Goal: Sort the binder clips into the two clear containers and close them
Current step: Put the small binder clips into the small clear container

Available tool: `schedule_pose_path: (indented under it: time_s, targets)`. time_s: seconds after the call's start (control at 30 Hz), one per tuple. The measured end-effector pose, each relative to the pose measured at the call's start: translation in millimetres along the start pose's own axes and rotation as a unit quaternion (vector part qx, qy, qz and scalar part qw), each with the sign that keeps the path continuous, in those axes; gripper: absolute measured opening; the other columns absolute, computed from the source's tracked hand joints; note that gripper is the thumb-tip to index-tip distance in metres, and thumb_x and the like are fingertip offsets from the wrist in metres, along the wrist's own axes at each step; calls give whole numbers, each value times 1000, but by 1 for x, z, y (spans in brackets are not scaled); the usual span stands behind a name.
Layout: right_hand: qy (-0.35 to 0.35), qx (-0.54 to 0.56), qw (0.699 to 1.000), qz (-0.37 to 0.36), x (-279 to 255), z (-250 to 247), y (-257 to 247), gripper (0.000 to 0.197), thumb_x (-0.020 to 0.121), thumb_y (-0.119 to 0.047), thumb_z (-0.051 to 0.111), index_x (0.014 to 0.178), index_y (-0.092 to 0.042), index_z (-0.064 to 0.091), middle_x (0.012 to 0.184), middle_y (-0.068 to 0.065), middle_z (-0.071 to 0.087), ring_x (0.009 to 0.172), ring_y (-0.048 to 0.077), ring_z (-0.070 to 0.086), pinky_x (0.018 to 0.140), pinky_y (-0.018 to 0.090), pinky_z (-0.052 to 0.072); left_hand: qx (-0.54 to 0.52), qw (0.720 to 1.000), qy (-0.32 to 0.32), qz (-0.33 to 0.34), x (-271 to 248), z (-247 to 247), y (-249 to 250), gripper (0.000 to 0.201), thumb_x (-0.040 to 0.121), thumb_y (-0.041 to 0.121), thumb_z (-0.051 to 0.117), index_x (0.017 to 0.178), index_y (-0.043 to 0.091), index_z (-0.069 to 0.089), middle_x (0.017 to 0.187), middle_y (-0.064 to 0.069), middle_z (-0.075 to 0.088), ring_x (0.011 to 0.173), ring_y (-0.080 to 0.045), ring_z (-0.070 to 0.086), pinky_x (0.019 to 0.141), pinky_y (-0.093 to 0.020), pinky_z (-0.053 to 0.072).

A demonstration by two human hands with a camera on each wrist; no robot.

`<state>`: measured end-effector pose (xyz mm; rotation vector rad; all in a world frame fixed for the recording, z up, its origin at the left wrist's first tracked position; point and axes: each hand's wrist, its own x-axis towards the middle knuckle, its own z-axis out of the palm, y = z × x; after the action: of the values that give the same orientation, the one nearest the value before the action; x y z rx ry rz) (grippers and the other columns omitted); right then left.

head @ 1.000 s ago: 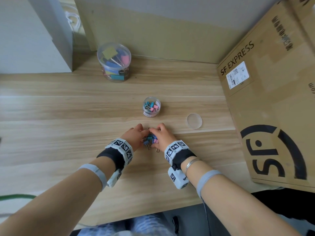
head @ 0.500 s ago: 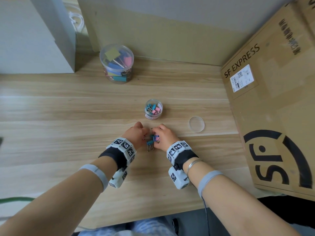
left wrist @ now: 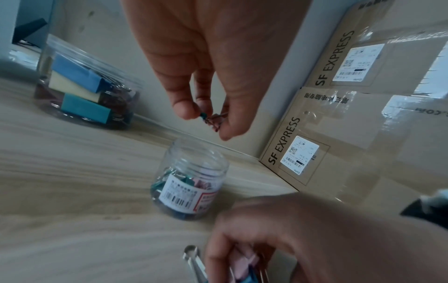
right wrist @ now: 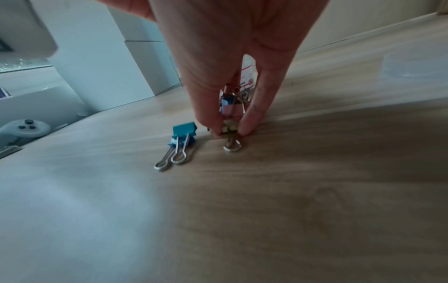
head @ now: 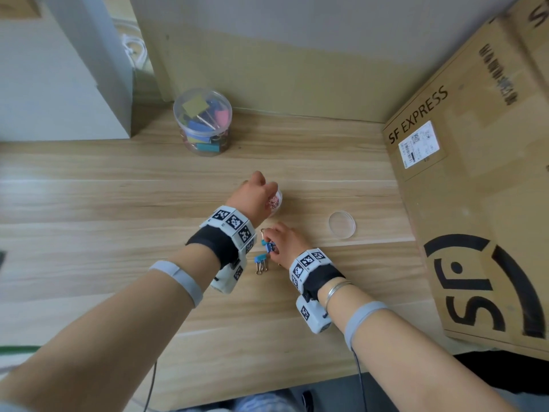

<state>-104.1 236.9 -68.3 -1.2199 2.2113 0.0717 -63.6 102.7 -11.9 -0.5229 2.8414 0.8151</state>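
Note:
My left hand [head: 255, 194] hovers above the small open clear jar [left wrist: 191, 178], pinching a few small binder clips [left wrist: 213, 120] between thumb and fingers. The jar holds several small teal and pink clips. My right hand [head: 282, 245] is down on the table, fingers curled round a bunch of small pink and blue clips [right wrist: 230, 109]. Two small blue clips [right wrist: 181, 137] lie loose on the wood just left of it. The large clear container [head: 203, 121] with big clips stands at the back, lid on. The small jar's lid [head: 341, 224] lies to the right.
Large SF EXPRESS cardboard boxes [head: 475, 173] fill the right side of the table. A white box [head: 59, 72] stands at the back left. A white controller [right wrist: 24, 128] lies at the far left in the right wrist view.
My left hand has left the pile and risen forward over the small jar with a few clips. The right hand stays at the pile, and two blue clips now lie exposed.

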Motion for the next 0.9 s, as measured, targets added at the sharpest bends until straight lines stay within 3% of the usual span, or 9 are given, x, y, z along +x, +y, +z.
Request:
schedule_pose_path:
  time_s: [0.13, 0.3, 0.47, 0.6, 0.7, 0.9]
  targets:
    - [-12, -5, 1000, -6, 2, 0, 0, 30, 81, -9, 57, 110, -12, 51, 119, 8, 50, 92, 31, 59, 80, 32, 46, -13, 1000, 5, -16, 17, -1, -1, 27, 85, 9, 57, 111, 6, 54, 120, -17, 46, 97, -35, 56, 76, -32, 43]
    - [1, -1, 1000, 6, 1, 1, 0, 33, 82, -9, 57, 114, -14, 50, 125, 6, 48, 99, 30, 57, 77, 29, 42, -55, 997, -44, -26, 17, 6, -8, 45, 83, 12, 61, 127, 14, 49, 126, -14, 45, 107, -34, 53, 79, -30, 41]
    - [12, 3, 1000, -2, 1, 1, 1, 32, 79, -6, 58, 110, -13, 52, 120, 7, 51, 100, 33, 56, 77, 34, 47, -79, 997, 15, -18, 0, 17, -19, 31, 88, 15, 54, 118, 8, 50, 114, -17, 51, 91, -34, 58, 72, -30, 44]
    - [27, 17, 999, -7, 0, 3, 4, 36, 80, -5, 56, 114, -13, 54, 121, 7, 52, 103, 33, 53, 81, 36, 48, -52, 998, -31, -21, -16, 31, -25, 24, 90, 17, 49, 112, 10, 53, 109, -13, 57, 92, -34, 60, 74, -38, 49]
    - [61, 51, 997, -15, -3, 3, 7, 25, 78, 0, 52, 99, -10, 60, 111, 8, 55, 94, 34, 56, 75, 37, 50, -30, 998, -52, -34, -25, 41, -27, 18, 91, 21, 46, 105, 11, 53, 105, -10, 59, 90, -30, 59, 70, -36, 48]
    - [126, 109, 986, -11, -8, -13, 17, 21, 75, 4, 52, 88, -8, 63, 100, 7, 60, 79, 26, 58, 69, 33, 49, -32, 990, -129, -50, -34, 52, -28, 35, 89, 18, 51, 124, 13, 46, 122, -11, 46, 97, -31, 59, 82, -36, 46]
